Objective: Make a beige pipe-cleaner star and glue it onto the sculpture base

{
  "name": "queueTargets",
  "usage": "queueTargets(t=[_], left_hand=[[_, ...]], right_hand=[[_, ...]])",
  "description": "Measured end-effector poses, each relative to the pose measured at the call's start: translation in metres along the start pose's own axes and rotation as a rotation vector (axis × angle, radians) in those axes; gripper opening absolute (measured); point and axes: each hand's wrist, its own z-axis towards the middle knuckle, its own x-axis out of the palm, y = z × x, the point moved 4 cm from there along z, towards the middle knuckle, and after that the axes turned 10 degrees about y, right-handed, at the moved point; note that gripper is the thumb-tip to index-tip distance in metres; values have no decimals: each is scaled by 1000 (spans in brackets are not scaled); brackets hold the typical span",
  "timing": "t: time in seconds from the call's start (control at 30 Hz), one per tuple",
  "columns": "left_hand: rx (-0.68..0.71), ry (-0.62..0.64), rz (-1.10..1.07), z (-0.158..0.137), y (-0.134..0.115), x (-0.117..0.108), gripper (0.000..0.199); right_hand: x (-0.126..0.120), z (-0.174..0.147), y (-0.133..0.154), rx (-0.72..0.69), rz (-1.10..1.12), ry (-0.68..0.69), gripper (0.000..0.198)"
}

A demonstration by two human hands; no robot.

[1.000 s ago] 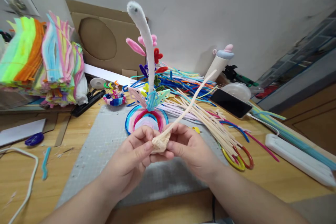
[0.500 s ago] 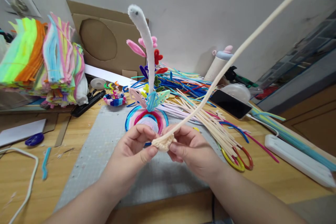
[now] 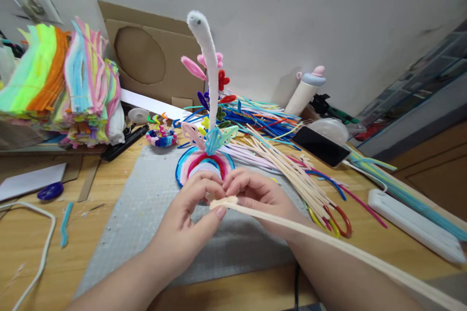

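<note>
Between my two hands is a small, tightly folded piece of cream pipe cleaner point(image 3: 225, 201). My left hand point(image 3: 199, 204) pinches its left end between thumb and fingers. On the other side my right hand point(image 3: 260, 199) has its fingers closed at the piece, which they partly cover. A long loose cream strand point(image 3: 328, 234) runs from it to the lower right, passing over my right wrist. Just beyond my fingers stands a striped round pipe-cleaner base point(image 3: 182, 167) with a tall white stem point(image 3: 210, 73), pastel butterfly-like shapes and small coloured flowers.
A grey cutting mat point(image 3: 142, 194) lies under my hands. Cream pipe cleaners point(image 3: 280, 160) spread to the right, near a black phone point(image 3: 321, 146) and a white power strip point(image 3: 416, 226). Bundled pipe cleaners point(image 3: 40, 70) stand at left by cut cardboard point(image 3: 175, 53). A bottle point(image 3: 304, 92) stands behind.
The long strand has swung from pointing up and right to lying down and right across my right wrist. The folded piece has turned in my fingers.
</note>
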Motion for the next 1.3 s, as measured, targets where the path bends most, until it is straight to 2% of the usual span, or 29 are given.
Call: queueTargets(t=[0.27, 0.47, 0.73, 1.07, 1.3], left_hand=[[-78, 52, -121, -2, 2, 4, 3], [-99, 66, -58, -1, 0, 5, 7], [-56, 97, 140, -5, -3, 4, 10], [-71, 110, 126, -3, -1, 3, 9], [6, 92, 139, -4, -1, 3, 10]], right_hand=[[0, -3, 13, -99, -285, 95, 9], [1, -3, 22, -168, -469, 113, 14], [-1, -6, 23, -163, -500, 153, 16], [-1, -5, 24, -184, -530, 157, 15], [0, -4, 24, -223, -535, 166, 14]])
